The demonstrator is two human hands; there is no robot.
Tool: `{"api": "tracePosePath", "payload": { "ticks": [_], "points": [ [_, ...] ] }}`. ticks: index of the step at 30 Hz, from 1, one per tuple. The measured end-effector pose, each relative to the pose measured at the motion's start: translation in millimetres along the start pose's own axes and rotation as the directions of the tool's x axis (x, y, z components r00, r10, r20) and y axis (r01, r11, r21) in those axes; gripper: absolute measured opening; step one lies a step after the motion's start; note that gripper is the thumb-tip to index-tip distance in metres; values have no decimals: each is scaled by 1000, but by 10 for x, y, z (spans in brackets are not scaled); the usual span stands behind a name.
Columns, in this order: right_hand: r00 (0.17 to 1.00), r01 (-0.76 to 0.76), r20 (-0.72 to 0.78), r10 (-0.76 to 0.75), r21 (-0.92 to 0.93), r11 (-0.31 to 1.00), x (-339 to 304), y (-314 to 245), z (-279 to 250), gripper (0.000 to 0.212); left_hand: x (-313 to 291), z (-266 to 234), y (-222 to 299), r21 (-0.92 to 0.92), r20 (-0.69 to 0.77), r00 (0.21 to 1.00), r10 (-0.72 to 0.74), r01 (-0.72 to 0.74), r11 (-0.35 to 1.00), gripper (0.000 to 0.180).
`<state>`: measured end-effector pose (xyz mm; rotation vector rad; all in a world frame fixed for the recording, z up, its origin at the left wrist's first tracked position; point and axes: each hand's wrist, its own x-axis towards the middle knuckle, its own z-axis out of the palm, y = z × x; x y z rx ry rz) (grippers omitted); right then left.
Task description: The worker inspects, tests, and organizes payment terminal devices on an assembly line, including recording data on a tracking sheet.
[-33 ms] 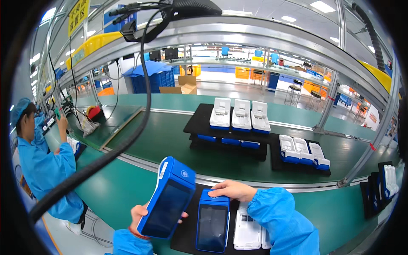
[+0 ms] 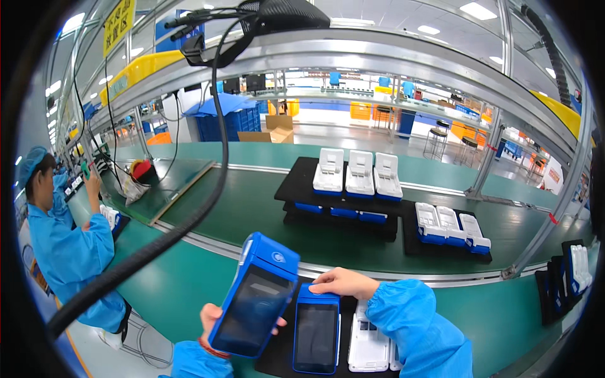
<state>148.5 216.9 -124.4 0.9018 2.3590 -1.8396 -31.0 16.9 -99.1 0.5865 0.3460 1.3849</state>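
My left hand [image 2: 211, 321] is closed around a blue card payment terminal [image 2: 257, 296]. It is raised and tilted, its dark screen facing me with a pale patch on it. Beside it on the right, a second blue payment terminal [image 2: 316, 337] lies screen up on a black foam pad [image 2: 285, 349]. My right hand [image 2: 346, 282] grips that one at its top end, fingers pressed on it. Partly under my right forearm is a white-backed terminal [image 2: 367, 346], lying back side up, with another white edge next to it.
Across the belt [image 2: 252, 195], stacked black pads [image 2: 293, 184] carry several open white-backed terminals [image 2: 360, 171]. Another pad with three more [image 2: 447, 223] lies to the right. A black cable [image 2: 170, 236] hangs across the left. A co-worker in blue [image 2: 66, 246] is at the left.
The terminal in my left hand has shifted slightly right and turned, and a pale patch now shows on its screen. My right hand stays on the other terminal.
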Motion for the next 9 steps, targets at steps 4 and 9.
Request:
{"api": "tracePosePath", "payload": {
  "ticks": [4, 9],
  "points": [
    [966, 183, -95, -239, -399, 899, 68, 137, 25, 45, 224, 239, -253, 14, 199, 978, -64, 62, 998, 109],
    [679, 576, -559, -476, 3, 817, -647, -390, -200, 21, 419, 277, -385, -89, 355, 926, -131, 173, 981, 104]
  ]
}}
